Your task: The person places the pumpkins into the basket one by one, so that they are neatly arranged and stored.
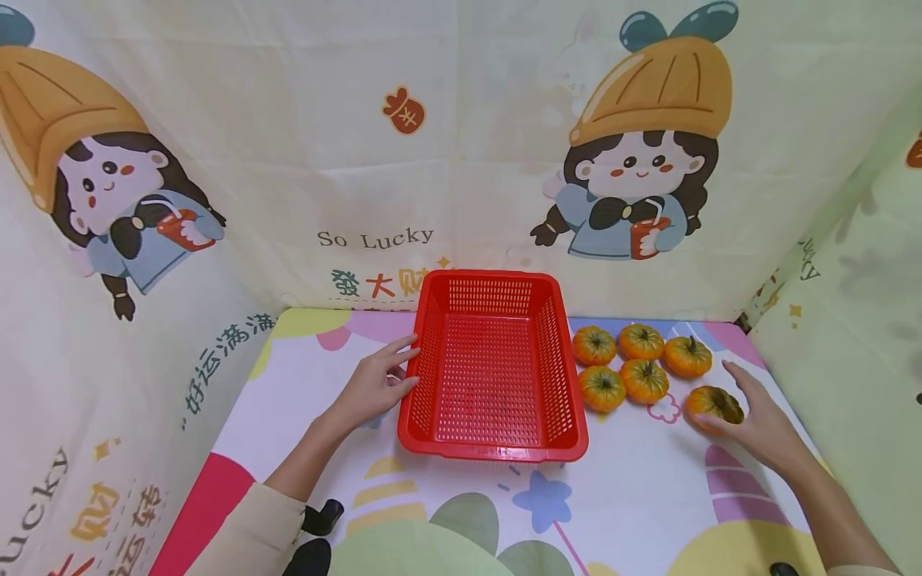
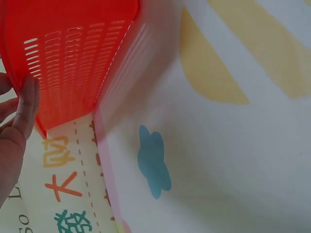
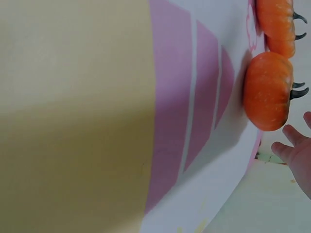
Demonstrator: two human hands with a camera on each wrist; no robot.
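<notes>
A red plastic basket (image 1: pixel 490 376) with perforated walls stands upright on the table, nothing inside it. At its left side is my left hand (image 1: pixel 374 384), fingers extended and touching the rim; in the left wrist view the fingers (image 2: pixel 26 104) lie against the outer wall. Small orange pumpkins (image 1: pixel 644 381) with dark stems sit grouped just right of the basket. One pumpkin (image 1: pixel 709 406) lies apart, nearest me. My right hand (image 1: pixel 767 424) is spread around its right side, thumb overlapping it in the head view. In the right wrist view the fingertips (image 3: pixel 286 138) are close beside a pumpkin (image 3: pixel 267 92).
The table is covered with a colourful printed cloth (image 1: pixel 432 512). Printed fabric walls (image 1: pixel 490 176) rise behind and on both sides of the table. The basket's back edge is close to the rear wall.
</notes>
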